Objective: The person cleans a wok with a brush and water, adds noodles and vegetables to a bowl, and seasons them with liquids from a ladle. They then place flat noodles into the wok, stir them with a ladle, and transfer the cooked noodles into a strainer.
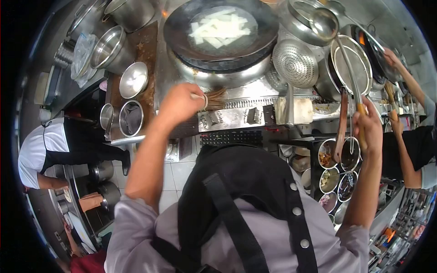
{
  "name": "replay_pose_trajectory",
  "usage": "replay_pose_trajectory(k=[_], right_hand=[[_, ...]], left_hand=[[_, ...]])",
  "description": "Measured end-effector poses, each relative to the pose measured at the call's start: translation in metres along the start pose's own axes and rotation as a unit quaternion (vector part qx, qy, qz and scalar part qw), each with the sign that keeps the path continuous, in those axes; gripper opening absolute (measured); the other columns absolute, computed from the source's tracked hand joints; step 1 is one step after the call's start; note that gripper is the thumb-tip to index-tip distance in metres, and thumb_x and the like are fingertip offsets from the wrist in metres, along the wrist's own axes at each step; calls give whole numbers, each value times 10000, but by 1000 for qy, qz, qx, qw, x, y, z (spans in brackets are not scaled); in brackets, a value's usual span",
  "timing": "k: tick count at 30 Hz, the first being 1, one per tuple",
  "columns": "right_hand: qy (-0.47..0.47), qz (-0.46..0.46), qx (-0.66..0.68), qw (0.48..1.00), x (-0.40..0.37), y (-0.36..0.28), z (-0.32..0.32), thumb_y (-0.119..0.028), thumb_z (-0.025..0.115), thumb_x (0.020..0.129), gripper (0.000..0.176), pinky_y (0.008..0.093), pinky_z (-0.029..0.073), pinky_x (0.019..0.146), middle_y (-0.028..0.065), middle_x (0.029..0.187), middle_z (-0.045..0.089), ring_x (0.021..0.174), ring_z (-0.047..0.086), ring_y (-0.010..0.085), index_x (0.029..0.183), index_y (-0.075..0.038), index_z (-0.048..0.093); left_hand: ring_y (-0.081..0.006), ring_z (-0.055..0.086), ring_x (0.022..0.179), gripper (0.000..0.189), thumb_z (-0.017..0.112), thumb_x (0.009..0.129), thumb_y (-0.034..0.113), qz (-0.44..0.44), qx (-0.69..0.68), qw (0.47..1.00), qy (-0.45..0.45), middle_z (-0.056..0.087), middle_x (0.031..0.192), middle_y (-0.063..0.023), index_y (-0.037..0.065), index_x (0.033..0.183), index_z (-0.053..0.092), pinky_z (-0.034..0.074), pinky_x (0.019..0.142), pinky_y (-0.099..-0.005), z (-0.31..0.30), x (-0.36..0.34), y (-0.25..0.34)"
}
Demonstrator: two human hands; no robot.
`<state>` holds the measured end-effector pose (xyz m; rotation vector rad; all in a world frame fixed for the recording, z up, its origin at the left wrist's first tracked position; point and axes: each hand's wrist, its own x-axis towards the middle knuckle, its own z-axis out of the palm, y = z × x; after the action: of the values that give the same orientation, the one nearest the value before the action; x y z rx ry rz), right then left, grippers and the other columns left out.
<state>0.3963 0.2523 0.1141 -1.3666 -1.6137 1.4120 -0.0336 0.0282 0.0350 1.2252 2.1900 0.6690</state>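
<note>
My left hand (182, 103) is closed around the bound end of a bamboo wok brush (215, 99), whose bristles lie at the front edge of the stove below the wok. In my right hand (369, 122), closed too, is the wooden handle of a ladle (324, 25); its long metal shaft runs up and its bowl hangs over a metal pot at the back right. The large dark wok (177, 34) sits on the burner in front of me. White flat strips (221, 28) lie in liquid in it. A perforated skimmer (295, 63) rests right of the wok.
Metal bowls (134, 80) and pots (132, 13) stand on the left counter. A folded cloth (296, 111) lies on the stove's front edge. Ingredient bowls (328, 179) fill a rack at lower right. People work on the left (41, 150) and at the right edge (409, 154).
</note>
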Motion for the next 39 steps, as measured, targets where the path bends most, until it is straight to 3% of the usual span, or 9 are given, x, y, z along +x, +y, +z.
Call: replay_pose_trajectory(k=[4, 11, 19, 20, 25, 27, 29, 37, 39], right_hand=[[-61, 35, 47, 996, 55, -20, -31, -59, 592, 873, 530, 194, 393, 385, 35, 733, 564, 482, 515, 71, 1378, -16, 437], [-119, 15, 25, 992, 92, -36, -57, -51, 630, 834, 581, 202, 401, 398, 37, 744, 581, 491, 529, 86, 1379, -1, 434], [-162, 31, 90, 982, 138, -36, -66, -49, 614, 874, 445, 207, 381, 364, 30, 750, 573, 478, 522, 71, 1298, -27, 483], [-160, 34, 95, 982, 143, -35, -67, -54, 617, 881, 445, 207, 380, 363, 32, 753, 573, 479, 522, 73, 1302, -24, 479], [-163, 20, 108, 980, 177, -26, -75, -70, 627, 890, 420, 205, 373, 370, 29, 754, 569, 495, 531, 78, 1280, -32, 475], [-128, -1, 46, 991, 192, -21, -76, -77, 624, 894, 363, 201, 376, 386, 26, 763, 570, 506, 535, 78, 1230, -45, 489], [-121, -4, 21, 992, 207, -22, -72, -92, 626, 896, 320, 194, 390, 408, 17, 778, 574, 531, 538, 69, 1188, -62, 500], [-153, -15, 72, 985, 233, -35, -61, -132, 640, 912, 212, 182, 385, 429, 1, 783, 576, 572, 534, 36, 1096, -74, 553], [-155, -23, 84, 984, 225, -35, -59, -134, 638, 916, 227, 182, 388, 431, 4, 787, 579, 573, 535, 38, 1117, -69, 553]], left_hand=[[-256, 669, 646, 296, 634, 753, 187, -105, -6, 994, 4, 688, 748, -171, -4, 966, 709, 528, 637, -377, -43, -18, 34], [-442, 674, 870, 300, 657, 727, 245, -36, 329, 942, 52, 685, 882, -283, -27, 836, 727, 532, 828, -496, 23, 30, 17], [-372, 686, 726, 311, 630, 743, 243, 150, 274, 945, -101, 687, 812, -231, -27, 862, 729, 553, 683, -463, 117, 125, 181], [-312, 685, 679, 294, 640, 766, 228, 107, 124, 979, -122, 681, 781, -191, -22, 895, 725, 546, 620, -428, 111, 123, 191], [-149, 624, 583, 231, 644, 823, 140, 149, -24, 988, -3, 676, 834, -82, 1, 993, 717, 494, 487, -297, 80, 73, 120], [-172, 664, 714, 234, 623, 805, 83, -27, -109, 994, 7, 704, 956, -109, -14, 1000, 710, 531, 604, -290, 44, 9, 110], [-304, 696, 964, 254, 669, 770, 59, 120, 5, 991, 52, 714, 1072, -165, -4, 1013, 705, 534, 872, -361, 22, -34, 81], [-320, 705, 931, 262, 671, 705, 147, 330, 44, 912, -241, 724, 1012, -155, 0, 919, 708, 549, 821, -388, -2, -2, 165], [-293, 701, 886, 292, 682, 700, 209, 212, 132, 908, -337, 723, 920, -147, 10, 911, 711, 547, 781, -367, 22, 47, 187]])
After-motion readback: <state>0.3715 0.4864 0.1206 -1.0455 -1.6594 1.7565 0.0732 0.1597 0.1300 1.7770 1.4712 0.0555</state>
